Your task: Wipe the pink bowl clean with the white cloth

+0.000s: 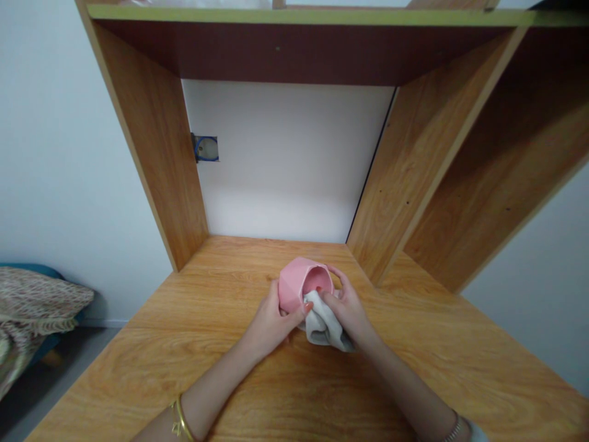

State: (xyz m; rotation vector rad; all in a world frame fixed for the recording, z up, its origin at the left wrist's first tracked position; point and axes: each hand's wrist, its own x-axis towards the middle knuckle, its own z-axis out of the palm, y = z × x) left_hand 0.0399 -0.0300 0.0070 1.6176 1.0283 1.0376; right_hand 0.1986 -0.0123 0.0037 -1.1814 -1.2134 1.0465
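A pink faceted pot is tilted on its side above the desk, its opening turned toward me and to the right. My left hand is closed around its left side, the thumb at the rim. A light grey cloth hangs from the pot's mouth. My right hand is closed on the cloth, with the thumb pressing it at the inner rim and fingers behind the pot's right side. Part of the cloth lies hidden under the right hand.
The wooden desk spreads below my hands. Around its back stand a left upright panel, a right panel and a shelf overhead. A wall socket box shows at the back. A fringed blanket lies at far left.
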